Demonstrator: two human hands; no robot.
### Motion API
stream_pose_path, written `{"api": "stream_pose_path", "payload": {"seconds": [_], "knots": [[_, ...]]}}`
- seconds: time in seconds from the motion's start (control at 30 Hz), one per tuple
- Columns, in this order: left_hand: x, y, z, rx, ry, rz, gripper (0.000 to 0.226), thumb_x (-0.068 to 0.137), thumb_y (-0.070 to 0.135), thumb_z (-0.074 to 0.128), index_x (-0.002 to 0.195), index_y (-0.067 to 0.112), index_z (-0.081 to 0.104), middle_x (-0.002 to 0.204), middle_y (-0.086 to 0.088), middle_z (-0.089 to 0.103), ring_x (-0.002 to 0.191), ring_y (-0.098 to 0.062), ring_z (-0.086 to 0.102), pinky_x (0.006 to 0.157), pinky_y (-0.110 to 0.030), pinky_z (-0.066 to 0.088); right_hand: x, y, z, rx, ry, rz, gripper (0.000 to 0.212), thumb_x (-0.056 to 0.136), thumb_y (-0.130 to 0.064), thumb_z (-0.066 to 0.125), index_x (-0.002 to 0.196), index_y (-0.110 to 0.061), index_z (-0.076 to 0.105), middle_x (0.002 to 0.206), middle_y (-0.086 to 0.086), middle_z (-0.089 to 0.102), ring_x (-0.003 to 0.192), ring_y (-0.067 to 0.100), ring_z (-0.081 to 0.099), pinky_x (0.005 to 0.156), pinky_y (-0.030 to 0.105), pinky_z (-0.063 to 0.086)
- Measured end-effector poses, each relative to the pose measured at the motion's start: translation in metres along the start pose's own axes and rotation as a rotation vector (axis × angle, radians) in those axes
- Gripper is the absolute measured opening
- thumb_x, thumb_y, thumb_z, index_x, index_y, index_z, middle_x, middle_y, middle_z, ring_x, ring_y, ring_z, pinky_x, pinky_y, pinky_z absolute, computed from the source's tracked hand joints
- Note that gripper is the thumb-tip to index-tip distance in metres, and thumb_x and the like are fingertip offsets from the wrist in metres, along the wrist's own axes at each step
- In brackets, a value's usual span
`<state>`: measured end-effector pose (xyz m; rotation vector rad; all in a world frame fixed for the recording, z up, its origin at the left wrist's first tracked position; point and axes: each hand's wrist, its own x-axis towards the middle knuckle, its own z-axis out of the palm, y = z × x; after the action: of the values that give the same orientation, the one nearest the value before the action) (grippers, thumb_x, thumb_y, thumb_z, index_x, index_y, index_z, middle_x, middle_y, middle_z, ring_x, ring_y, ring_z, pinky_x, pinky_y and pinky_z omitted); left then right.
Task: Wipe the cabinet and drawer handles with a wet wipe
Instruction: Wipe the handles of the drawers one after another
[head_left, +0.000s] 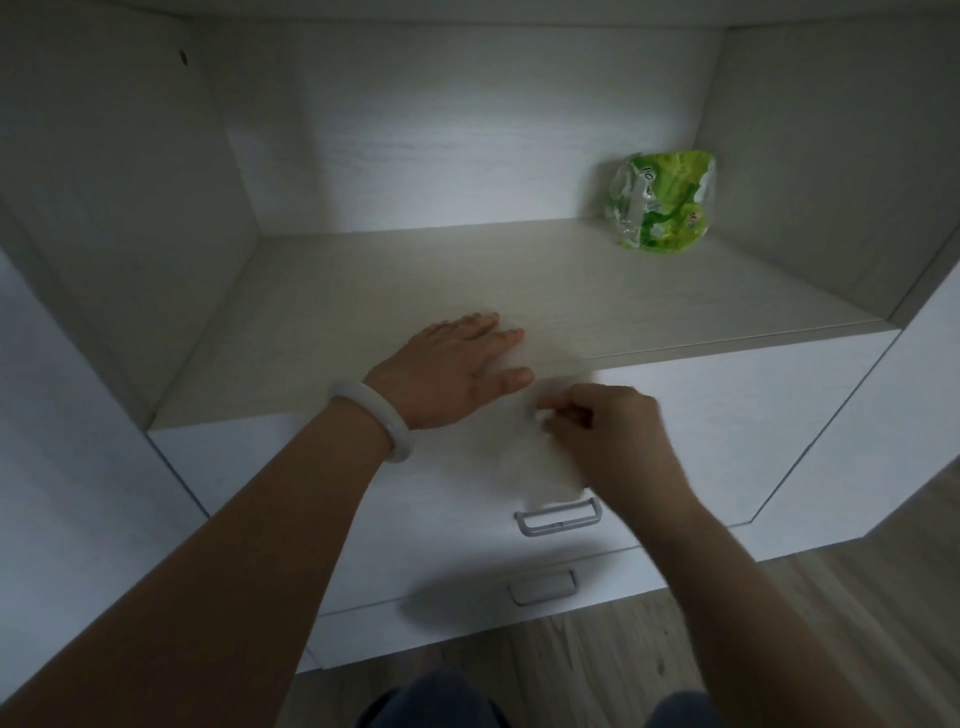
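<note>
Left hand (451, 370): lies flat, palm down, on the shelf near its front edge; the fingers (493, 338) are straight and spread a little, pointing to the right, holding nothing.
Bangle (378, 422): a pale, milky ring round the left wrist.
Right hand (608, 431): held in front of the top drawer, just right of the left hand; its fingers are curled and pinch the upper edge of the wet wipe.
Wet wipe (540, 467): a white, blurred sheet hanging down from the right hand against the top drawer front; its lower edge reaches the upper handle and covers part of the bar's top.
Upper handle (558, 515): a grey bar handle on the top drawer (727, 415), directly under the wipe.
Lower handle (543, 586): a like handle on the drawer below, in shadow, well apart from both hands.
Shelf (571, 291): a pale wood-grain surface inside an open white cabinet (130, 208), directly above the drawers.
Wipe packet (662, 200): a green and clear plastic pack standing at the back right of the shelf, against the rear wall, well apart from the hands.
Floor (779, 649): wood planks below the cabinet.
Knees: dark trousers (431, 701) at the bottom edge.
</note>
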<state>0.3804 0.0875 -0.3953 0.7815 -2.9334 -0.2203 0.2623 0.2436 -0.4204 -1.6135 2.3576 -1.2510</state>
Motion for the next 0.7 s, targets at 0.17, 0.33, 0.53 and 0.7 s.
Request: {"api": "stream_pose_path", "payload": {"seconds": [0.17,0.33,0.53,0.7], "knots": [[-0.002,0.002,-0.001,-0.042,0.0,-0.007,0.059,0.096,0.057,0.022,0.151,0.035,0.019,0.161,0.004,0.008,0.148,-0.01,0.005,0.121,-0.035,0.005,0.011,-0.013,0.015,0.246,0.052,0.338,0.006,0.089,-0.01,0.063,0.09,-0.005,0.06,0.072,0.008,0.065,0.034,0.01,0.055,0.04,0.022,0.048],[-0.002,0.0,0.0,0.028,-0.003,0.002,0.067,0.092,0.063,0.028,0.151,0.035,0.013,0.162,0.002,0.005,0.148,-0.012,0.004,0.121,-0.037,0.006,0.005,-0.017,0.031,0.011,0.071,0.244,0.01,0.094,-0.019,0.057,0.092,-0.01,0.056,0.077,0.008,0.064,0.071,0.028,0.064,0.073,0.036,0.054],[-0.003,-0.002,0.0,0.065,-0.003,0.03,0.073,0.09,0.065,0.03,0.152,0.034,0.01,0.162,0.001,0.003,0.148,-0.013,0.003,0.121,-0.035,0.006,-0.009,0.007,0.009,-0.102,-0.039,-0.065,0.003,0.09,-0.017,0.063,0.093,-0.016,0.062,0.077,0.006,0.069,0.072,0.027,0.066,0.065,0.038,0.054],[-0.001,-0.003,0.003,0.058,-0.004,0.028,0.072,0.09,0.065,0.032,0.152,0.035,0.01,0.162,0.002,0.003,0.148,-0.013,0.003,0.121,-0.035,0.006,-0.006,0.047,-0.025,-0.187,0.027,-0.141,0.01,0.087,-0.013,0.067,0.092,-0.022,0.066,0.072,0.003,0.07,0.063,0.026,0.065,0.058,0.036,0.053]]}}
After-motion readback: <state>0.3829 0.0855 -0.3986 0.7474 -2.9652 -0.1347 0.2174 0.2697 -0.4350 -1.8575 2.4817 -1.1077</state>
